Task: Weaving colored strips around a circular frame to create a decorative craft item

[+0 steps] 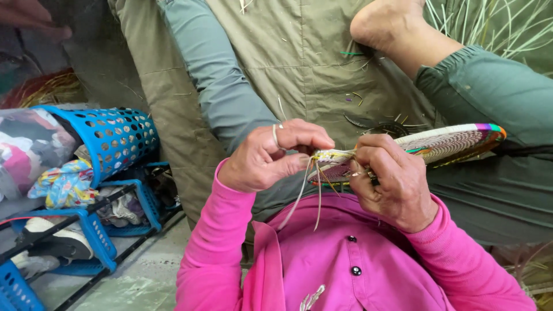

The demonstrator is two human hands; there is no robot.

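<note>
Close above the lap, both hands work at the near edge of a flat woven disc. The left hand, a ring on one finger, is clenched with thumb and forefinger pinching pale loose strands that sprout from the disc's rim and trail down over the pink shirt. The right hand is closed around the same rim from the other side, fingers curled over the weave and thumb pressing on top, so the disc is gripped between the two hands. The disc itself lies nearly level and is seen edge-on, its pale woven face banded with colour, and its far edge, bright with purple, green and orange, reaches out to the right over a leg in grey-green trousers.

Beyond the hands, a second leg in grey-green stretches away across an olive cloth strewn with bits of cut fibre, and a bare foot rests on it near the top. Long pale stalks lie at the upper right. To the left stands a rack with blue perforated plastic baskets, stuffed with bundled fabrics and shoes, well apart from the weaving.
</note>
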